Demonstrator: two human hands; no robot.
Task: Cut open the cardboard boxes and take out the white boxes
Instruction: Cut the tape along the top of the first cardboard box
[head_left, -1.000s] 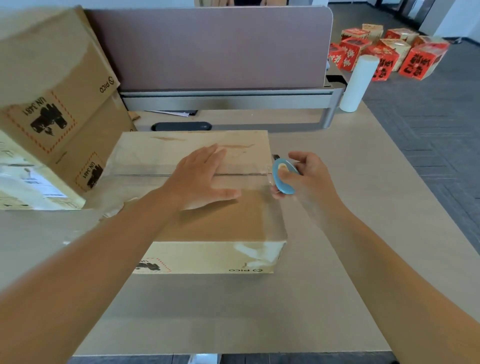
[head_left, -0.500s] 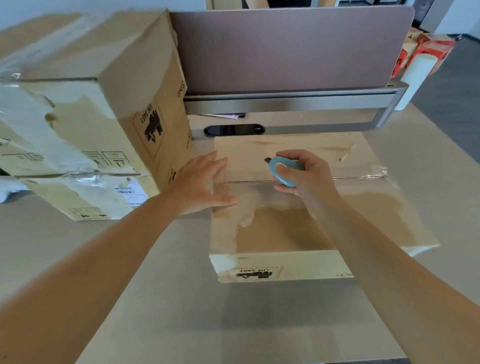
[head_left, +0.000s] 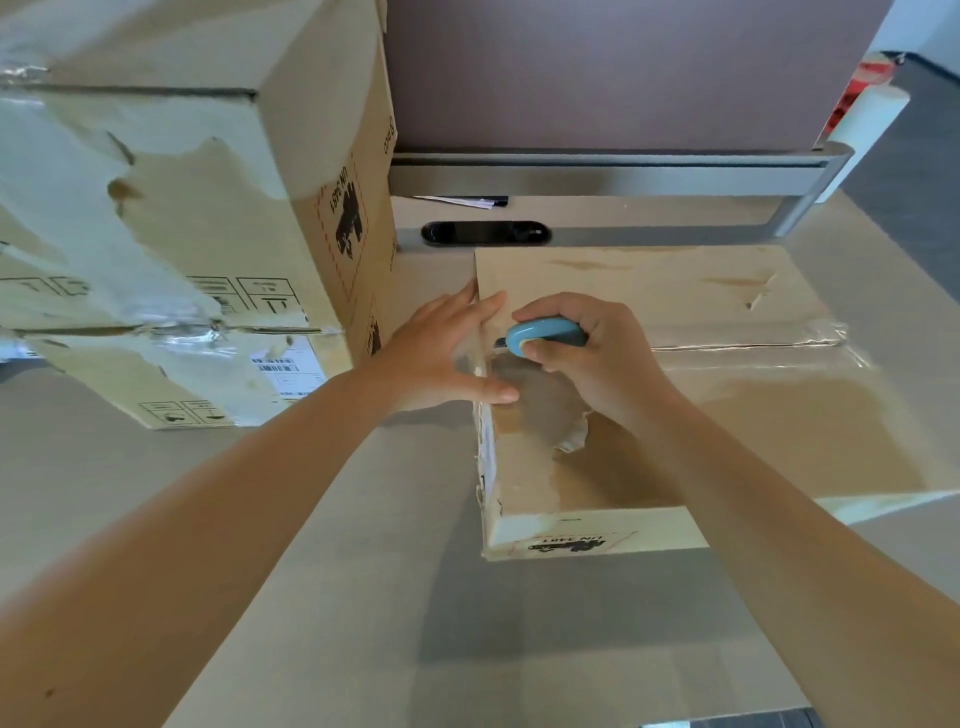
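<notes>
The right hand (head_left: 597, 364) grips the cutter (head_left: 543, 333) at the left end of the box (head_left: 727, 415) seam, which runs rightward across the desk (head_left: 311, 571); the left hand (head_left: 441, 358), fingers straight, braces that end.

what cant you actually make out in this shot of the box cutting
All from the head view:
- Blade of the blue cutter: the right hand wraps the body, and the tip is too small to tell whether it touches the tape.
- Contents of the cardboard box: flaps closed, no white box visible.
- Box's right end: cut off by the frame edge.
- Shipping label on the stacked boxes: too blurred to read.
</notes>
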